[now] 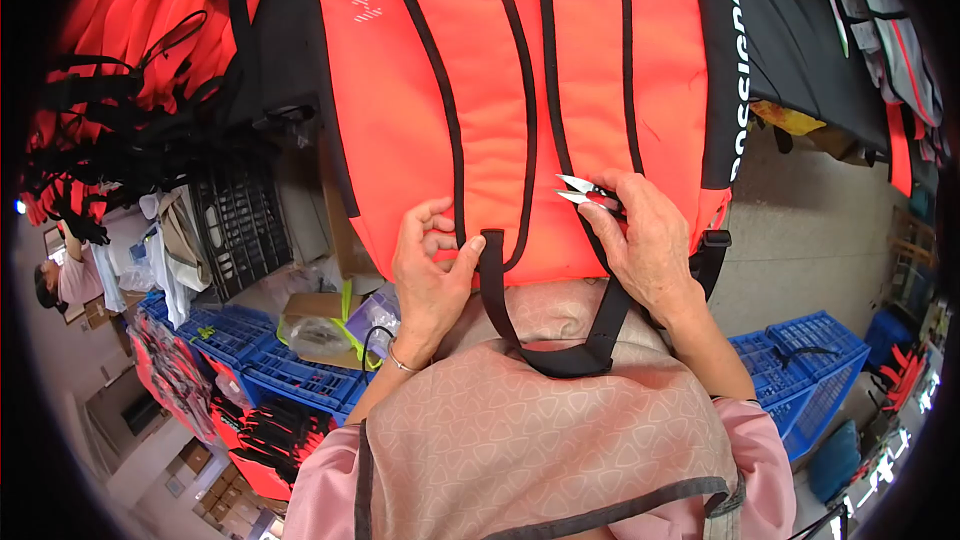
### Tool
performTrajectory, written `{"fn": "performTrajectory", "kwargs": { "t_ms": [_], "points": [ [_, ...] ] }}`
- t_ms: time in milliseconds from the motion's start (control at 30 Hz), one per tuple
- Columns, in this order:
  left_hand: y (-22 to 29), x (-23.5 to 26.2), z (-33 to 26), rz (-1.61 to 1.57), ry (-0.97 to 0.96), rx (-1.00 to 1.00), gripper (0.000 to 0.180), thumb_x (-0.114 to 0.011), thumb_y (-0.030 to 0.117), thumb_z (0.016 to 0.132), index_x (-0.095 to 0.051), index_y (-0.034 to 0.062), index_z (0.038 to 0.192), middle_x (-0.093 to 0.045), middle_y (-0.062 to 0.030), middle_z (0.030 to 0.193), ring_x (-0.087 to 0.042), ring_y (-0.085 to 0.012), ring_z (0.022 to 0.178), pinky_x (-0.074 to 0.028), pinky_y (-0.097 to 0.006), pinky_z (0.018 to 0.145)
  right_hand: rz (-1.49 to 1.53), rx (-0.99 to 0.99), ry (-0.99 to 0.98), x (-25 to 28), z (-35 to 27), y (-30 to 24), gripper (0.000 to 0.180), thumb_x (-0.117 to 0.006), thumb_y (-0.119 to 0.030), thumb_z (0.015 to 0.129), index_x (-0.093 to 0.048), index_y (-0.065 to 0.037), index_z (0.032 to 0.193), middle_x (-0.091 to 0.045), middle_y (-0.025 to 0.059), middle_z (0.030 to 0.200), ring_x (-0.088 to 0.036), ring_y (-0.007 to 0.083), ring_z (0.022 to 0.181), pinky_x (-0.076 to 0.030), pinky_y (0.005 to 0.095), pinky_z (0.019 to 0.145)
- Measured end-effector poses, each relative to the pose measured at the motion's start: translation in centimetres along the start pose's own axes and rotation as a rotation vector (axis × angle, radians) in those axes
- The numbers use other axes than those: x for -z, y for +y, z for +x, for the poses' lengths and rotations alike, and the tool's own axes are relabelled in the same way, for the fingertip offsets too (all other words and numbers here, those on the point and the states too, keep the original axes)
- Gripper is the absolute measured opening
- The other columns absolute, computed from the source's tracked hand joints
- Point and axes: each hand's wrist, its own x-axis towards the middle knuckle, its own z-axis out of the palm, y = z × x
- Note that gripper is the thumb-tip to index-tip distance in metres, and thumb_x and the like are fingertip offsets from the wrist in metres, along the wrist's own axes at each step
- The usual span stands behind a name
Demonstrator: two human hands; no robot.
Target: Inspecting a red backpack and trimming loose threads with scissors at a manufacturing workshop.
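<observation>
We see an orange bag (520,70) with black piping spread out in front of us, its near edge lying across our lap, which is covered by a beige patterned apron (540,440). Our left hand (432,270) rests on the near edge of the bag, fingers curled and the thumb pressing the top of a black strap (540,340) against the orange cloth. The strap loops down over the apron and back up to the right. Our right hand (645,240) sits just beside it on the bag, fingers closed around a small pair of thread snips (585,192), whose silver blades stand a little apart and point left over the cloth. To the left, further off, a black crate (240,225) stands beside a heap of orange and black bags (130,50). Blue crates (250,350) lie near on the left, and another blue crate (810,365) sits on the right.
</observation>
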Motion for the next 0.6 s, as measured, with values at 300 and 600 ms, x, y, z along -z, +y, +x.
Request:
{"fn": "performTrajectory", "kwargs": {
  "t_ms": [300,600],
  "points": [
    [0.3,0.2,-0.4,-0.070,-0.028,-0.001,0.062,-0.084,0.002,0.073,-0.048,-0.0015,0.123,-0.061,-0.0095,0.100,-0.065,-0.0120,0.082,-0.059,-0.026,0.073,0.002,-0.012,-0.024,0.0,0.0,0.0,0.031,-0.074,-0.019,0.083,-0.061,-0.002,0.107,-0.065,0.0135,0.091,-0.065,0.0299,0.079,-0.051,0.0403,0.070],
    [3.4,1.6,0.3,-0.497,-0.513,0.374,0.027,-0.069,0.003,0.088,-0.064,-0.0021,0.114,-0.071,-0.0069,0.104,-0.068,-0.0122,0.090,-0.055,-0.026,0.077,0.095,0.158,0.037,0.1,-1.3,-1.6,0.036,-0.081,-0.021,0.075,-0.064,-0.002,0.100,-0.063,0.0092,0.083,-0.062,0.0243,0.070,-0.049,0.0342,0.061]
  ]
}}
